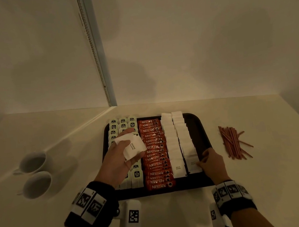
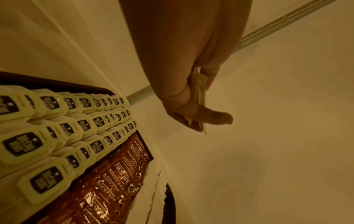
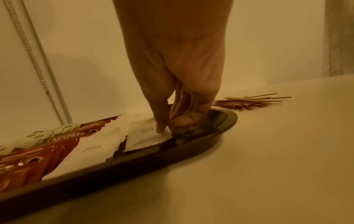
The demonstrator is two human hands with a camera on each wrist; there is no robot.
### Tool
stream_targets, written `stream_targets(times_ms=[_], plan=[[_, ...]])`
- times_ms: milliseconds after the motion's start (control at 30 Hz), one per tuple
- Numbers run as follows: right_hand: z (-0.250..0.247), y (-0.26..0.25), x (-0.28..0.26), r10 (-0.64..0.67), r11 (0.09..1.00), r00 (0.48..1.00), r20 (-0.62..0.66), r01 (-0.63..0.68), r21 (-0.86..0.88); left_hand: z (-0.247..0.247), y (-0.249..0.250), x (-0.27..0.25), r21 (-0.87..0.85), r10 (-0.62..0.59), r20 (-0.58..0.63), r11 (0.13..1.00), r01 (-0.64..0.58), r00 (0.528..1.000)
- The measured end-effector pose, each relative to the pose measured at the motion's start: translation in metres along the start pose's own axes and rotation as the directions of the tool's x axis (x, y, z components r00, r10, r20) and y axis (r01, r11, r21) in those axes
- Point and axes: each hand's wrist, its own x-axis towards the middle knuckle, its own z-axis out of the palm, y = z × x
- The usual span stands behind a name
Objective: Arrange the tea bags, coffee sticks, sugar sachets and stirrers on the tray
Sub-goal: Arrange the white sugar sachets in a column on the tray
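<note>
A dark tray (image 1: 196,124) holds rows of tea bags (image 1: 123,125) on its left, orange coffee sticks (image 1: 156,162) down the middle and two columns of white sugar sachets (image 1: 174,144) on the right. My left hand (image 1: 120,152) hovers over the tea bags and grips a small stack of sugar sachets (image 1: 134,148), seen edge-on between thumb and fingers (image 2: 200,91). My right hand (image 1: 202,160) is at the near end of the right sugar column. Its thumb lies on the nearest sachet (image 3: 147,136) and its fingers curl at that sachet's edge. Brown stirrers (image 1: 233,142) lie loose on the table.
Two white cups (image 1: 33,161) sit on the table left of the tray. A strip of bare tray (image 3: 220,125) runs along the right of the sugar columns. The wall and a hanging bead chain (image 1: 97,63) stand just behind the tray.
</note>
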Motion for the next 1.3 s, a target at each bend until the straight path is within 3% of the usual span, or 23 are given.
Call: stream_targets(times_ms=[100, 167, 267, 333, 400, 500, 600, 700, 833, 967, 1100, 1200, 1300], plan=[[-0.010, -0.042, -0.013, -0.197, 0.965, 0.980, 0.014, 0.192, 0.178, 0.001, 0.000, 0.001, 0.019, 0.023, 0.028, 1.000, -0.023, 0.999], [-0.019, -0.085, -0.029, -0.381, 0.875, 0.918, 0.113, 0.319, 0.363, 0.004, 0.000, 0.001, 0.127, 0.034, 0.055, 0.991, -0.041, 0.998], [-0.028, -0.137, -0.047, -0.536, 0.776, 0.814, 0.222, 0.372, 0.510, 0.008, -0.001, 0.000, 0.349, 0.115, 0.054, 0.928, -0.126, 0.992], [-0.028, -0.153, -0.050, -0.570, 0.764, 0.788, 0.234, 0.403, 0.504, 0.009, -0.002, 0.000, 0.427, 0.206, 0.044, 0.881, -0.205, 0.978], [-0.025, -0.157, -0.050, -0.556, 0.754, 0.795, 0.243, 0.360, 0.549, 0.007, -0.001, 0.000, 0.433, 0.265, 0.024, 0.866, -0.249, 0.964], [-0.022, -0.155, -0.052, -0.485, 0.681, 0.816, 0.314, 0.127, 0.721, 0.004, 0.002, 0.000, 0.399, 0.284, 0.004, 0.879, -0.262, 0.959], [-0.020, -0.155, -0.057, -0.469, 0.638, 0.788, 0.399, -0.010, 0.770, 0.002, 0.002, 0.000, 0.385, 0.297, 0.003, 0.881, -0.275, 0.955], [-0.017, -0.154, -0.060, -0.464, 0.646, 0.803, 0.375, 0.017, 0.764, 0.002, 0.001, 0.000, 0.413, 0.317, -0.002, 0.864, -0.287, 0.949], [-0.018, -0.153, -0.059, -0.453, 0.669, 0.855, 0.251, 0.139, 0.730, 0.003, -0.002, 0.000, 0.399, 0.321, 0.011, 0.867, -0.298, 0.947], [-0.023, -0.154, -0.057, -0.484, 0.704, 0.851, 0.203, 0.241, 0.668, 0.004, -0.007, 0.002, 0.391, 0.301, 0.018, 0.876, -0.284, 0.953], [-0.030, -0.131, -0.044, -0.421, 0.745, 0.884, 0.201, 0.211, 0.633, 0.000, -0.009, 0.004, 0.209, 0.184, -0.049, 0.963, -0.170, 0.982], [-0.026, -0.092, -0.030, -0.302, 0.875, 0.929, 0.216, 0.180, 0.450, -0.009, -0.008, 0.003, 0.069, 0.115, -0.092, 0.992, -0.109, 0.989], [-0.011, -0.050, -0.024, -0.152, 0.962, 0.955, 0.256, 0.083, 0.261, -0.015, -0.006, 0.002, 0.085, 0.120, -0.097, 0.990, -0.112, 0.988]])
